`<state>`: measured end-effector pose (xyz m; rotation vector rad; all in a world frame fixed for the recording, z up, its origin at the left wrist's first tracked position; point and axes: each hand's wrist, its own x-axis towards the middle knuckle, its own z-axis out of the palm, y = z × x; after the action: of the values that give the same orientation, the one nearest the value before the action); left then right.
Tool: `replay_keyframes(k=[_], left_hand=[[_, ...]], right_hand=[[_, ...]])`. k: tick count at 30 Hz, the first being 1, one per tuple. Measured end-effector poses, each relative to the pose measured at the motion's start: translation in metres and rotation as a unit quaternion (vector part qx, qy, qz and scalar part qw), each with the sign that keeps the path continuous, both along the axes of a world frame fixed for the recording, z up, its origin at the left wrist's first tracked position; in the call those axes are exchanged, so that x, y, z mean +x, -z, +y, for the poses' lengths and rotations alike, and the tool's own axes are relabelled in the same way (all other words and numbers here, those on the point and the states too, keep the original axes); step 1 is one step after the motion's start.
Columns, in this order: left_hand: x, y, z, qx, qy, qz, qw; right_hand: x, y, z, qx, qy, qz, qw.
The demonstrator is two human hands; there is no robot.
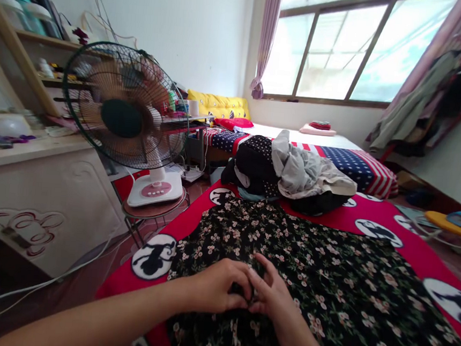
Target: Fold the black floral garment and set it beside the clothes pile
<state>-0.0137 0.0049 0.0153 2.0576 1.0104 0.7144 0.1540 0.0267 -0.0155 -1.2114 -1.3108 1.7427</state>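
Note:
A black garment (326,273) with small pink-and-white flowers lies spread over a red blanket (376,207); whether it is a dress or another kind cannot be seen. My left hand (220,285) is curled at the garment's near left part, thumb and fingers pinching the cloth. Against its fingertips, my right hand (270,292) pinches at the same spot, its thumb and forefinger closed and other fingers lifted slightly. Any small piece between the fingertips is hidden. Beyond the garment sits a heap of clothes (295,168), grey, beige, black and dotted.
On the left, a fan (124,118) stands on a round stool (154,209), beside a white cabinet (42,205). Cords cross the floor there. Behind the heap is a bed (348,162) with a flag-patterned cover. At right are a yellow stool (452,224) and hanging clothes (426,98).

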Motion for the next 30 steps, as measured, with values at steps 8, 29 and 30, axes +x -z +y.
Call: replay_keyframes(k=[8,29,30], left_hand=[[-0.045,-0.021,0.061,0.032,-0.194,0.086,0.977],[-0.047,0.039,0.193,0.041,-0.468,0.193,0.861],[-0.049,0.043,0.193,0.049,-0.469,0.179,0.864]], right_hand=[[0.062,0.006,0.040,0.273,-0.019,-0.347,0.897],[0.082,0.004,0.077,0.234,0.020,-0.171,0.957],[0.081,0.003,0.093,0.255,0.033,-0.193,0.947]])
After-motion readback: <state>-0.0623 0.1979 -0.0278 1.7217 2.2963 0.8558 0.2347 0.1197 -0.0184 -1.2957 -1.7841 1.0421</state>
